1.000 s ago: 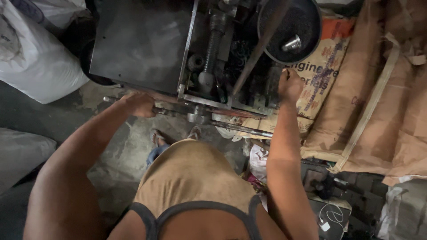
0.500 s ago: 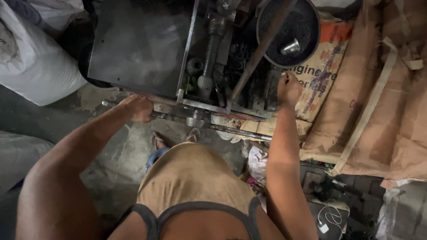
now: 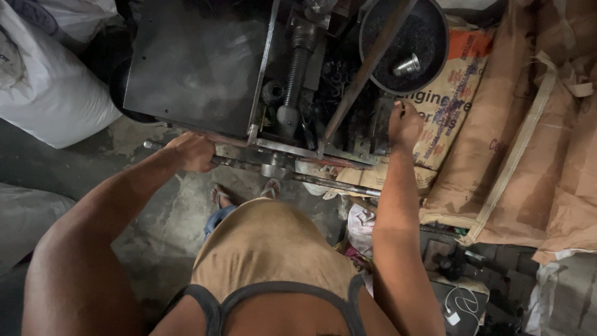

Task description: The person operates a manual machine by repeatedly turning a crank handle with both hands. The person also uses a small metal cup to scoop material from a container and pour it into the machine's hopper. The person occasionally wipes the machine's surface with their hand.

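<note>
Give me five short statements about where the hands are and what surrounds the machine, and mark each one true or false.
1. The left hand is closed around a horizontal metal bar at the front of the machine. True.
2. The right hand rests on the white sack. False: it is up at the machine's right side, just below the round black pan; the white sack lies far to the left.
3. A small metal cylinder lies in the round black pan. True.
4. Brown sacks are piled to the right of the machine. True.
5. Both hands grip the same bar. False: only the left hand does.
</note>
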